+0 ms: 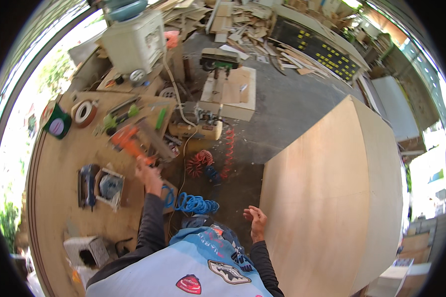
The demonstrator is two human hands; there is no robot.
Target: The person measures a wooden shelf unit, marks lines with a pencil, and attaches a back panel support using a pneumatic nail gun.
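My left hand [148, 177] reaches over the right edge of the workbench [54, 183], its fingers closed round the handle of an orange nail gun [128, 141]. The gun is slightly smeared by motion, and its long grey magazine slants beside it. Low on the right, my right hand [256, 222] is held up in front of me with loosely bent fingers and nothing in it. Just beside that hand stands a large pale plywood box [322, 198]; I see no firm touch between them.
On the bench lie a dark blue stapler-like tool [87, 186], brown tape rolls [84, 113], a green can [56, 120] and a lime-green tool [115, 120]. A compressor [198, 129], red coiled hose [199, 163] and blue coiled hose [197, 203] occupy the floor. Scrap wood [240, 24] is heaped behind.
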